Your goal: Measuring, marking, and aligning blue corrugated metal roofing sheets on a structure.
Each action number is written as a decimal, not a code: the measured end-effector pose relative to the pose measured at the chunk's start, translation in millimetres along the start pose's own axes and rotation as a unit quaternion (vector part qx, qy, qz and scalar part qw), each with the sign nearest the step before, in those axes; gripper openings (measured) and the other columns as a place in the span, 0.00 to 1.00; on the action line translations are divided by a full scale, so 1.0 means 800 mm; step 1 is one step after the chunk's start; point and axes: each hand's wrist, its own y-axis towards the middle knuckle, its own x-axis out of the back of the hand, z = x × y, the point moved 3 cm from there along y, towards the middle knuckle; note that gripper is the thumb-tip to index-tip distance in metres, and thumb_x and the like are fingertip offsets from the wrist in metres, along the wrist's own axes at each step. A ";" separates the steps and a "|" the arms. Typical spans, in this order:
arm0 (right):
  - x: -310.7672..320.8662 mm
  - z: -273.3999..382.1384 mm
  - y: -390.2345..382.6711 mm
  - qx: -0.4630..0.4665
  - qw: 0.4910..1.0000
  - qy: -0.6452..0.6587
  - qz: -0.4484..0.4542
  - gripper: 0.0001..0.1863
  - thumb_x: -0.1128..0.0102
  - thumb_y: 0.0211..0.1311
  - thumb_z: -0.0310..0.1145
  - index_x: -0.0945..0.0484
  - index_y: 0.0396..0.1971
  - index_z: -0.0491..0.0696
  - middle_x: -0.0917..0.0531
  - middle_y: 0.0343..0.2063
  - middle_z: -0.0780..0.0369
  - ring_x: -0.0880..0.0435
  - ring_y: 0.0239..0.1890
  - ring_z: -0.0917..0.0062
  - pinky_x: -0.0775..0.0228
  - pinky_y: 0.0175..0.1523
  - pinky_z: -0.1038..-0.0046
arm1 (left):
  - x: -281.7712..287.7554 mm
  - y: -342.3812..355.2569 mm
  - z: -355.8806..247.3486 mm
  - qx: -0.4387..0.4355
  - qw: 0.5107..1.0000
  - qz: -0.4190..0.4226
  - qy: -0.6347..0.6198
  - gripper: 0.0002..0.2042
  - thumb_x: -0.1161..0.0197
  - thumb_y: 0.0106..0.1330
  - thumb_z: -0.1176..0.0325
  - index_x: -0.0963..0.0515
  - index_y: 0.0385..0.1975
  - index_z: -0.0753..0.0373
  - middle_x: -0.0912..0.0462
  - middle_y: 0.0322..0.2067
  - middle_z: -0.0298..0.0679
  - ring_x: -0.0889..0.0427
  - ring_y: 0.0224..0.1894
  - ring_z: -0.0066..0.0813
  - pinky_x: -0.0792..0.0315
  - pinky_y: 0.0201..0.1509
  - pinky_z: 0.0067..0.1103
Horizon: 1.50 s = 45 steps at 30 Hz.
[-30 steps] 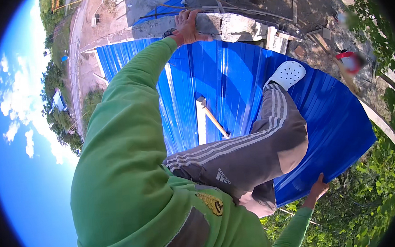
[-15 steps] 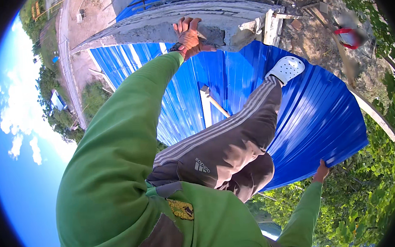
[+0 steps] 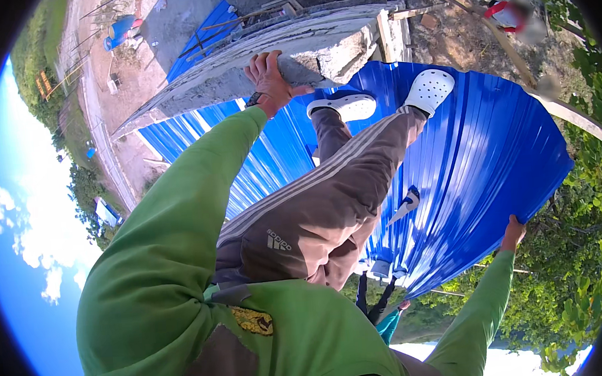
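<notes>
My left hand (image 3: 270, 84) rests over the top edge of a rough grey concrete wall (image 3: 192, 91), its fingers stretched out and the thumb apart. A dark watch (image 3: 254, 99) is on that wrist. Out to the right, my right hand (image 3: 514, 232) is closed on the edge of a blue ribbed metal roofing sheet (image 3: 491, 149). Both my white clogs (image 3: 430, 93) are over the blue metal, just past the wall. Between my legs and the right hand, a pale pointed piece (image 3: 404, 206) with a dark end shows on the sheet; its kind is unclear.
Another person's teal sleeve (image 3: 390, 326) and hand (image 3: 405, 306) show at the sheet's lower edge. A person in red and white (image 3: 509, 15), blurred, is on the ground beyond. Timber boards (image 3: 576, 117) stand at the right, near leafy branches (image 3: 560, 262). A road (image 3: 97, 124) runs far below left.
My second clog has come into view beside the wall. My right hand and the sheet's edge sit farther right and slightly higher. The other person's teal sleeve has appeared below the sheet.
</notes>
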 end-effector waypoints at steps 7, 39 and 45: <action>0.044 -0.001 0.016 0.069 0.990 -0.102 -0.065 0.41 0.33 0.42 0.52 0.33 0.53 0.41 0.22 0.44 0.51 0.21 0.43 0.59 0.30 0.48 0.62 | 0.000 -0.003 -0.015 0.034 0.999 0.023 -0.003 0.57 0.31 0.16 0.30 0.38 0.54 0.57 0.41 0.52 0.46 0.50 0.59 0.48 0.62 0.62 0.43; -0.194 0.602 -0.350 0.470 0.882 0.034 0.014 0.24 0.53 0.61 0.49 0.25 0.45 0.45 0.21 0.41 0.50 0.23 0.43 0.56 0.33 0.47 0.62 | -0.010 0.001 -0.102 0.058 0.956 0.017 -0.288 0.55 0.28 0.24 0.40 0.38 0.58 0.62 0.42 0.59 0.53 0.60 0.67 0.57 0.74 0.66 0.52; -0.148 0.600 -0.296 0.492 0.861 -0.123 -0.024 0.16 0.56 0.64 0.40 0.26 0.43 0.48 0.28 0.50 0.57 0.25 0.47 0.59 0.33 0.48 0.63 | 0.030 0.018 -0.123 0.061 0.910 0.053 -0.407 0.50 0.29 0.31 0.42 0.39 0.57 0.63 0.41 0.58 0.54 0.54 0.66 0.55 0.67 0.68 0.48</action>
